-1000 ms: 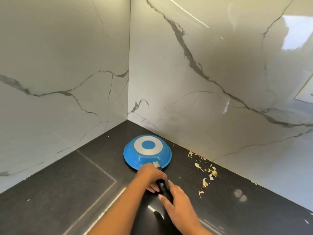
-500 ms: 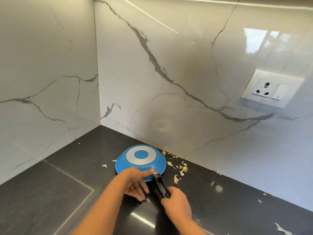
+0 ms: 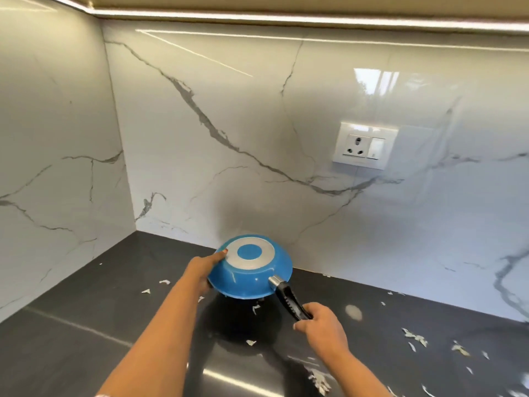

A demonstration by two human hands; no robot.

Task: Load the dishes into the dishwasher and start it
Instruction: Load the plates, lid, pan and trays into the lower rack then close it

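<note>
A blue frying pan (image 3: 248,279) is upside down, its silver-ringed base facing up, and it hangs a little above the dark counter (image 3: 86,348) with a shadow under it. My right hand (image 3: 323,328) grips the pan's black handle (image 3: 290,300) at its near end. My left hand (image 3: 201,270) holds the pan's left rim, a fingertip on the base. The dishwasher is out of view.
Marble-patterned walls (image 3: 229,138) meet in a corner at the back left. A white socket and switch plate (image 3: 365,146) sits on the back wall at right. Pale peel scraps (image 3: 413,336) are scattered over the counter, mostly to the right and front.
The pan has come up off the counter and moved right. My left hand shifted from the handle area to the pan's left rim. The camera has tilted up.
</note>
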